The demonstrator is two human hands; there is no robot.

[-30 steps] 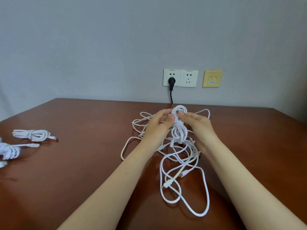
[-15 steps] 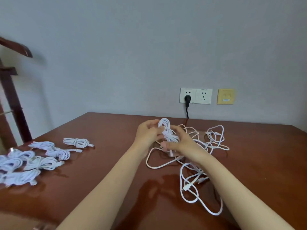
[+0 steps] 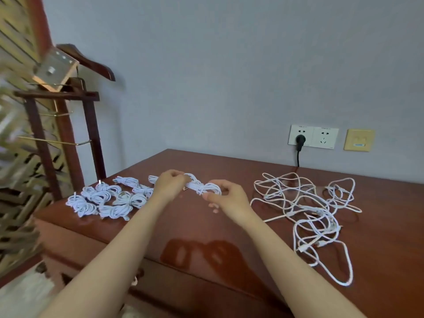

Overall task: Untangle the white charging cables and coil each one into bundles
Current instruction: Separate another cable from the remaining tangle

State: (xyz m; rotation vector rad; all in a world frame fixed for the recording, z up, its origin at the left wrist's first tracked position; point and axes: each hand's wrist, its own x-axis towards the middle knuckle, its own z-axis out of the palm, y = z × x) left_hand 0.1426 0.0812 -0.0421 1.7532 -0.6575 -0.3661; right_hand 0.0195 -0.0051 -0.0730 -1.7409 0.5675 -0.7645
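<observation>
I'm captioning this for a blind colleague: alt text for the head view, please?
The left hand and right hand grip the ends of a coiled white cable bundle over a wooden table. Finished bundles lie to their left, a tangle of loose cables to their right.

Table (image 3: 197,228) stands against the wall. Finished bundles (image 3: 107,199) lie clustered on its left end; the tangled cables (image 3: 305,203) lie on its right part, well apart from them. Between the two, above the table, the held bundle (image 3: 203,187) spans the left hand (image 3: 169,187) and right hand (image 3: 229,199). Wall sockets (image 3: 313,136) sit behind the tangle, with a plug (image 3: 300,140) in the left one. A wooden stand (image 3: 62,125) is left of the table.
</observation>
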